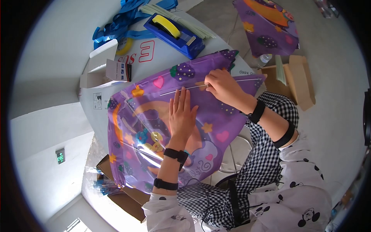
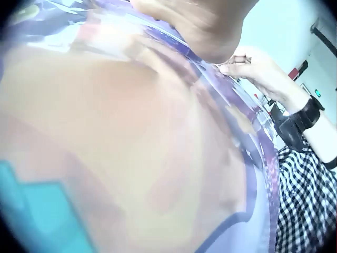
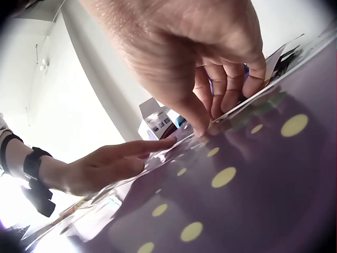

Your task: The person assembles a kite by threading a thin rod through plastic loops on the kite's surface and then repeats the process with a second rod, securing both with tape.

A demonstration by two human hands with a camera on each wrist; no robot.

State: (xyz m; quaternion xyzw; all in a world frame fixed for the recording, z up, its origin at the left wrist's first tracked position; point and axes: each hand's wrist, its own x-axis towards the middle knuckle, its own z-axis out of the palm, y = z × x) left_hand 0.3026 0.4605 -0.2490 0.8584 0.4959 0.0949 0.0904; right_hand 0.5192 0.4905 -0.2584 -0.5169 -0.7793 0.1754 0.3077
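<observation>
Surface [image 1: 87,112]: pale, printed, under the purple printed sheet [image 1: 216,150], the landmark. White wall [image 1: 46,73] beyond it. Blue tape dispenser [image 1: 185,44] and open small box [image 1: 102,73] lie just beside the sheet. Left hand [image 1: 181,116] flat on it, fingers extended, close together. Right hand [image 1: 224,87] pinches the thin white rod [image 1: 185,90] lying across the sheet. Rod's middle hidden by right fingers; sheet's centre washed out by glare.

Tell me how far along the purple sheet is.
Looks done: the purple sheet is spread out, with a thin white rod across it. Under way: the right hand pinches the rod; the left hand lies flat. Probably left: securing that hand-held rod; pale strips lie bundled beside the tape dispenser.
</observation>
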